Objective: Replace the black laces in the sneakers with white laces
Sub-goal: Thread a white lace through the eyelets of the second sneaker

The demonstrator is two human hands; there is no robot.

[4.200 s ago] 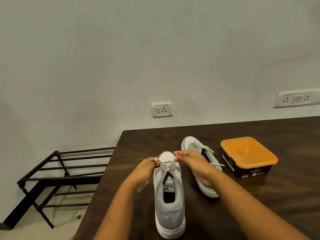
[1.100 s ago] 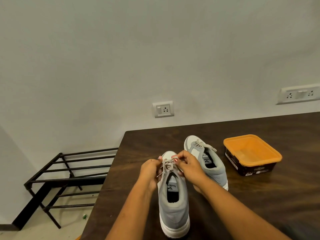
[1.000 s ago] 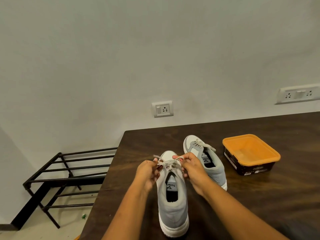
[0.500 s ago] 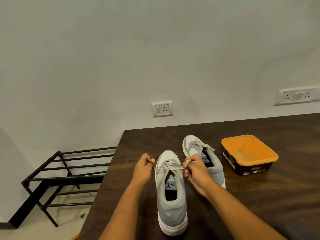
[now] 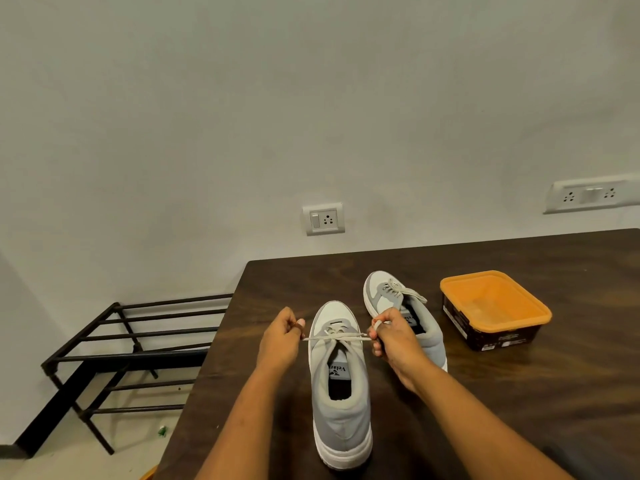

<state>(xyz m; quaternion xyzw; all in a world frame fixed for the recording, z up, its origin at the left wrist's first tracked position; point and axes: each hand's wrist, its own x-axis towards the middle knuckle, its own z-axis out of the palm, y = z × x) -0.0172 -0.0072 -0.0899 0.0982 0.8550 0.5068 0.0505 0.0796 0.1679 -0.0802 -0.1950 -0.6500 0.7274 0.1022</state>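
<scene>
Both hands — left hand (image 5: 282, 336), right hand (image 5: 393, 337) — have drawn apart either side of the near sneaker (image 5: 341, 386), fingers pinched shut on the white lace (image 5: 334, 337). It is now taut — the knot is cinching, lacing nearly finished.

The left hand (image 5: 282, 336) and right hand (image 5: 393, 339) now sit apart, drawing the white lace (image 5: 336, 337) taut across the near sneaker (image 5: 341, 393).
</scene>
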